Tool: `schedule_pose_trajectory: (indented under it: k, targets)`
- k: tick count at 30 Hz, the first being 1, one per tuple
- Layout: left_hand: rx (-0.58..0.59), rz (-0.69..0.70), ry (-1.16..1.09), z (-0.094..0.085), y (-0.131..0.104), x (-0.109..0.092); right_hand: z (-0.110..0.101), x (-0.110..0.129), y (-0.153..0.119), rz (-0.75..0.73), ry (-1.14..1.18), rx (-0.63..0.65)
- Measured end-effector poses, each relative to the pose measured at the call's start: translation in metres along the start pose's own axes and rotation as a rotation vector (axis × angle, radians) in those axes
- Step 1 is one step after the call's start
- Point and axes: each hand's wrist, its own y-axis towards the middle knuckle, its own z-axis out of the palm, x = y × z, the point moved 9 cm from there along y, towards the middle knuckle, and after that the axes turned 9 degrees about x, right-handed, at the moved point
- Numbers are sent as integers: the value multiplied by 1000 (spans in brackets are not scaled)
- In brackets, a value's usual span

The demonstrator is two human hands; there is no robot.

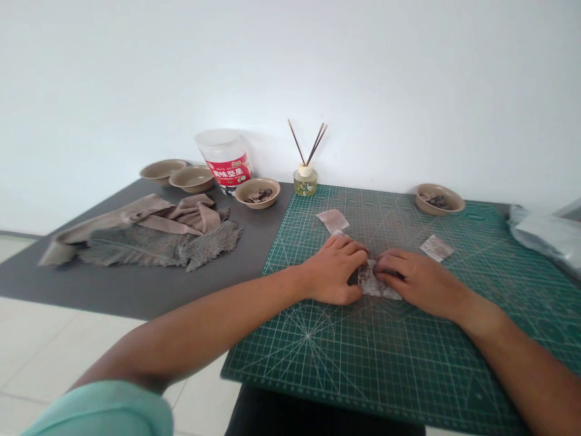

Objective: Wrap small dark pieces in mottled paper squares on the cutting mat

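Both my hands rest on a green cutting mat (pixel 408 363). My left hand (pixel 333 269) and my right hand (pixel 415 280) press together on a small translucent sachet (pixel 374 284) with dark bits inside; it lies flat between my fingertips, partly hidden by them. A second sachet (pixel 333 220) lies just beyond my left hand. A third sachet (pixel 436 247) lies to the right of my right hand.
A grey-brown cloth pile (pixel 149 236) lies on the dark table (pixel 136 290) at left. Behind it stand two empty bowls (pixel 179 174), a plastic tub (pixel 226 160), a bowl of dark pieces (pixel 257 192) and a reed diffuser (pixel 305 175). Another filled bowl (pixel 439 198) and a plastic bag (pixel 544 233) sit at right.
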Motion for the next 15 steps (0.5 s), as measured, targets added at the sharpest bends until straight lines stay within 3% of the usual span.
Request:
schedule_pose_trajectory:
  k: [7,12,15]
  targets:
    - [0,-6,-17,0,0,1,3,14,0,-97,7,22]
    - [10,-13,-26,-1,0,1,1,6,1,-26,0,-27]
    - [18,-21,-34,-1,1,1,4,10,1,-76,-17,-11]
